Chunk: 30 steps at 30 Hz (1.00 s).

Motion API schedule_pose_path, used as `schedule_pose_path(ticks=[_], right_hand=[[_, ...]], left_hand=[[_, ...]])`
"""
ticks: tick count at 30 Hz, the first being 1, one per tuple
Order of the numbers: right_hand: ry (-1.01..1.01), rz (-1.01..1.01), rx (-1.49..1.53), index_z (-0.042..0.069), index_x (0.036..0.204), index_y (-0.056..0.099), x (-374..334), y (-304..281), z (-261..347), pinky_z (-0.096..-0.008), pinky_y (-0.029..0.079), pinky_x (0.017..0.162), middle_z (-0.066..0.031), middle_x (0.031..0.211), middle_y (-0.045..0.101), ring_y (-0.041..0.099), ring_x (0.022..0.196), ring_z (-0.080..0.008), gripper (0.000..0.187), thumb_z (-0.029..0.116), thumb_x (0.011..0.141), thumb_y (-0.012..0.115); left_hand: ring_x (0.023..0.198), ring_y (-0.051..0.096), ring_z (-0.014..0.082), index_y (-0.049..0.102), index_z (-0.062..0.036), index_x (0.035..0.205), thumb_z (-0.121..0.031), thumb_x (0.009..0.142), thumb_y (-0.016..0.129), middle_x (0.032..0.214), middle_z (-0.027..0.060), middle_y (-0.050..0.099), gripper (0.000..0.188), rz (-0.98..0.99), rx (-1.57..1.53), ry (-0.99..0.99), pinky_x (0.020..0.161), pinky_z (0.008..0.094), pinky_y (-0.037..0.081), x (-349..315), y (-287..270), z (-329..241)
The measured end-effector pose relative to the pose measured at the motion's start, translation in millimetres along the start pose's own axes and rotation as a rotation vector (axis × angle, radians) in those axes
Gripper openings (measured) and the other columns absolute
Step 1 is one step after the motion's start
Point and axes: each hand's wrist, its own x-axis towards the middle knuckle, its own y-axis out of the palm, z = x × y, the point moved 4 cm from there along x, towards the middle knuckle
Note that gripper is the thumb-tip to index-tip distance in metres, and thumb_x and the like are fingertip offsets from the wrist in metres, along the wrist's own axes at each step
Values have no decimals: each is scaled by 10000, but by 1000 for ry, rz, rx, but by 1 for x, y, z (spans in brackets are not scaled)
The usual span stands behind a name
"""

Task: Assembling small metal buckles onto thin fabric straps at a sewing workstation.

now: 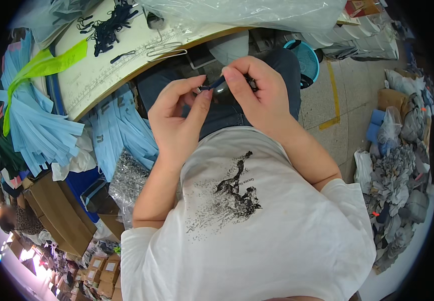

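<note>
Over my lap, both hands are raised close together, with a short dark navy strap (217, 83) stretched between their fingertips. My left hand (178, 113) pinches one end of it between thumb and finger, where a small shiny bit shows that is too small to name. The other end is in the pinch of my right hand (259, 95); some dark material also shows behind those fingers. A heap of similar navy looped pieces (110, 27) lies on the white table (89, 78), with one single piece (122, 56) apart from it.
Metal wire hooks (166, 51) stick out at the table edge, below clear plastic sheeting (247, 15). Light blue strips (39, 125) and a bright green strip (46, 62) hang at the left. A turquoise basket (307, 62) stands on the floor; grey cloth pieces (400, 173) pile up at the right.
</note>
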Motion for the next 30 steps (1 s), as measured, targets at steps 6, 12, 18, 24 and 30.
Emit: schedule_pose_path(ticks=[6,12,18,24,30], right_hand=[[-78,-13,-49,10,847,601,0,0,1,-277,412,523,-77,706,593,537,581,-173,125,123,885,639],[91,41,38,8,874,607,-1,2,-3,-254,387,518,-50,682,566,498,569,-112,137,139,910,619],[311,98,247,20,942,580,1,10,-10,-177,297,481,61,658,471,371,555,-5,178,187,982,535],[456,118,398,12,942,617,4,12,-7,-189,347,532,59,684,506,410,615,-14,188,197,955,585],[143,-50,-36,-18,892,641,56,-16,34,-242,392,506,18,709,590,474,596,-52,233,214,913,627]], left_hand=[[778,593,57,602,35,1056,89,851,628,921,74,671,213,-6,-104,-125,673,164,456,-3,0,2],[917,644,130,480,13,1068,69,894,583,963,148,671,210,62,-353,-189,788,224,504,-8,3,-1],[832,647,124,475,-21,1067,48,919,549,994,215,680,180,83,-390,17,719,211,511,-9,4,-3],[777,632,130,467,-19,1078,65,918,532,971,222,679,192,91,-453,76,710,226,509,-7,4,-7],[619,515,49,427,-12,1234,-70,948,555,857,120,694,318,-8,-371,-110,576,170,429,4,-3,-8]])
